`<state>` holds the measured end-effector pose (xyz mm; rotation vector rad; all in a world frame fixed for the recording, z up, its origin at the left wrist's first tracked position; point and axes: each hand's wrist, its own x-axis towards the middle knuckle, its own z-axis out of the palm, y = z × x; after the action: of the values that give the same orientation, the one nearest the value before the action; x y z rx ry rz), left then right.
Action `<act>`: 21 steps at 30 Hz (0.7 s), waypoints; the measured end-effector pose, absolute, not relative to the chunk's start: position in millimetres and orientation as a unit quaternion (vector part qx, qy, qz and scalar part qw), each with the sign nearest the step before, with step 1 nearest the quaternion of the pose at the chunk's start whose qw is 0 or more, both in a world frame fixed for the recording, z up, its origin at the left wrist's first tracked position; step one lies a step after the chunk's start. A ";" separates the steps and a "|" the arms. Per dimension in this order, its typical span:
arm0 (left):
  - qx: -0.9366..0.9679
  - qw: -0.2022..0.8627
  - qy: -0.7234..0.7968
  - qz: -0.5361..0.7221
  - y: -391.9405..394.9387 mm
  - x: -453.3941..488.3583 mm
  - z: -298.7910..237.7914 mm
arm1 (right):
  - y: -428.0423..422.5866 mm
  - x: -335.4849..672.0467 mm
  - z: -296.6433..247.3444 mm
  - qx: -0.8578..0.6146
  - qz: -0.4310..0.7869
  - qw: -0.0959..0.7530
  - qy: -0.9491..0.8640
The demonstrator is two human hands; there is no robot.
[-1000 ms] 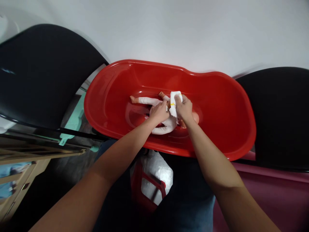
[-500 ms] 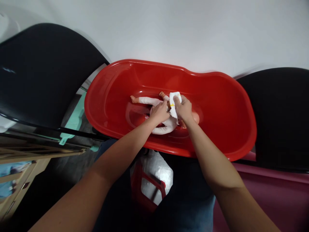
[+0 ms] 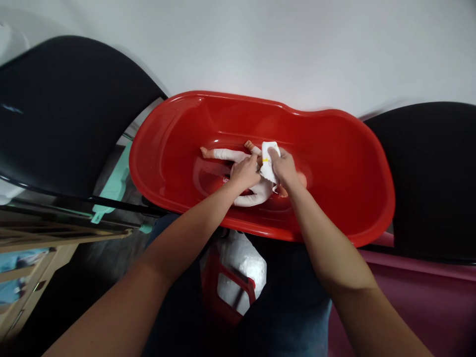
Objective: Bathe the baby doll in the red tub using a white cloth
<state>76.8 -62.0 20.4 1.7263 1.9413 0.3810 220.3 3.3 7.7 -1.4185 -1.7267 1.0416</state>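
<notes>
While the white cloth (image 3: 268,171) is being pinched by the right hand (image 3: 284,166), steadiness is being demanded of the left hand (image 3: 246,172), curled over the doll (image 3: 256,199), its hold unclear.

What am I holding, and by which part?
Your right hand holds a yellow-marked white item by its right edge. Your left hand is at the doll; its grip is unclear.

I see the right hand (image 3: 284,167) pinching a folded white pad (image 3: 268,171) with a yellow mark, above a doll (image 3: 255,199) dressed in white. The doll lies in a red tub (image 3: 342,163), its head toward the right. My left hand (image 3: 246,171) touches the doll's body; I can't make out its grip. Black chairs (image 3: 67,114) flank the tub left and right.
</notes>
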 end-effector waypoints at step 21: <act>0.617 0.286 0.715 0.165 -62.5 76.7 26.1 | -1.7 223.6 10.1 -0.484 0.254 0.348 -0.761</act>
<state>76.7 -62.5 26.1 1.6489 1.9102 0.4421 223.6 -1.7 10.1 -1.2552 -1.9734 0.6596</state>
